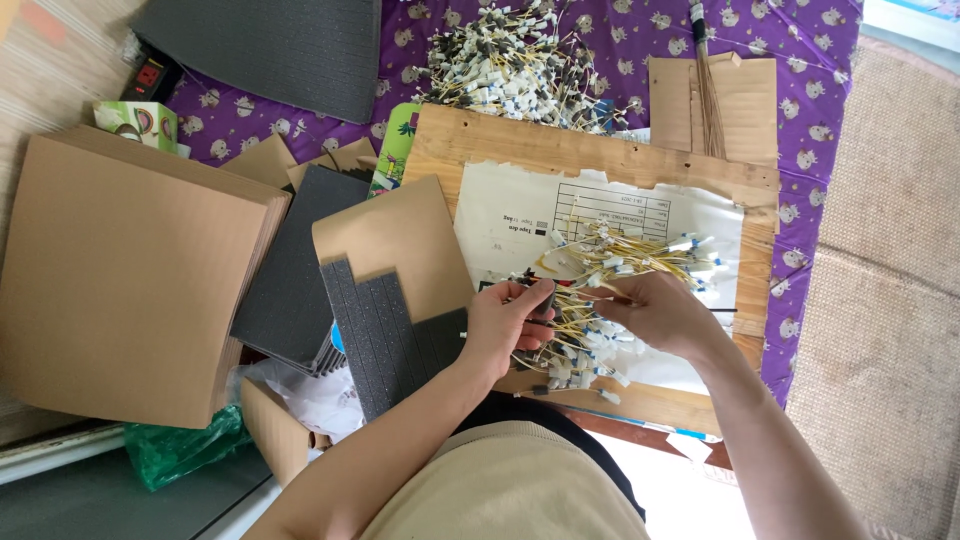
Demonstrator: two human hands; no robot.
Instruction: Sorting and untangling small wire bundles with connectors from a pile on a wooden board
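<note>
Far left lies a stack of brown cardboard sheets (130, 280), then grey foam strips (385, 325) on a card backing. The person's left hand (505, 325) has its grip pinched on a small dark foam piece (543, 300). Just beside it, the right hand (655, 312) pinches thin yellow wires from the bundle of yellow wires (620, 275) lying on the wooden board (600, 155). A second heap of wires (515, 60) sits on the purple cloth (800, 60).

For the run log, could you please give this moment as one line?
left hand: holds dark foam strip | right hand: on yellow wire bundle | wooden board beneath
</note>
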